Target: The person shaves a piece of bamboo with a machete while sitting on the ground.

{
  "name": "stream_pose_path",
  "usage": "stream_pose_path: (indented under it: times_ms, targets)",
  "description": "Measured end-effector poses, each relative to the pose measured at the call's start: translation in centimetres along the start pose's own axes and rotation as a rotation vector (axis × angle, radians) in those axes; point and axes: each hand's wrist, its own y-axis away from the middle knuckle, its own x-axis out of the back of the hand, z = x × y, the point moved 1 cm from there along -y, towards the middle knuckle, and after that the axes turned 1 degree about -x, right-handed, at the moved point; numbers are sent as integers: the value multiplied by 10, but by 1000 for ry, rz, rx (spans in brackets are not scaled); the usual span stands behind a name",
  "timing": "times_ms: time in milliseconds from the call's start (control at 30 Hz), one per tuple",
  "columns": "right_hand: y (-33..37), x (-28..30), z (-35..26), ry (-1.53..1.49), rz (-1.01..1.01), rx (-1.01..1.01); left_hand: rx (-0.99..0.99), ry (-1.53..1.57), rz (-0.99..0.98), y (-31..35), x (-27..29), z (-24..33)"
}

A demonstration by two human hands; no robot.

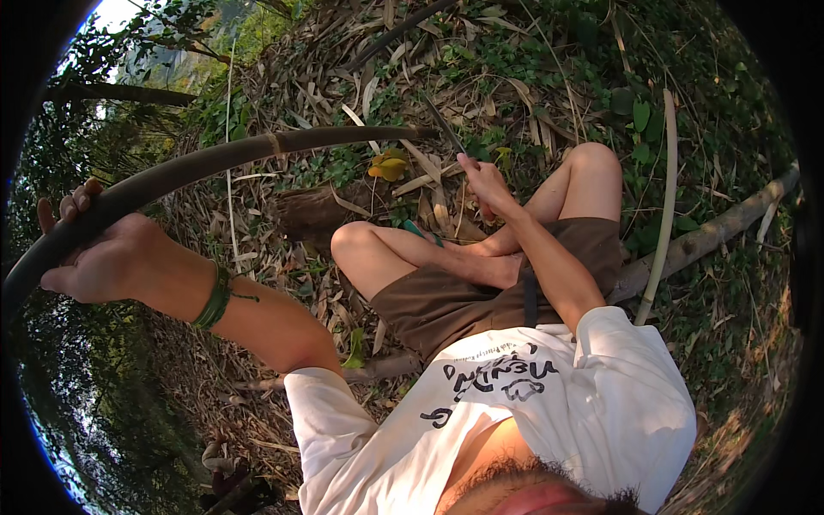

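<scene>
A long dark bamboo pole (202,165), with a pale ring at one joint, runs from the far left toward the middle and looks bent by the lens. My left hand (112,249) is wrapped round its thick part at the left, fingers over the top and thumb below. In front of my crossed legs, my right hand (487,187) is closed round a knife, whose handle is mostly hidden in the fist. The dark knife blade (443,123) points up and away, right by the far end of the pole. Whether blade and pole touch, I cannot tell.
Dry leaves and green plants cover the ground. A short brown log (313,213) lies before my left knee. At the right are a thick branch (730,225) and a pale slender stick (666,189). Another dark pole (399,33) lies at the far side.
</scene>
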Motion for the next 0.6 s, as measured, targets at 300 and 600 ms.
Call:
stream_pose_path:
  times_ms: [300,600]
  targets:
    - [19,-29,-16,23,86,133,-182,-136,-129,-16,3,-18]
    - [159,-62,-173,-175,-207,657,-90,-66,-77,21,-48,5]
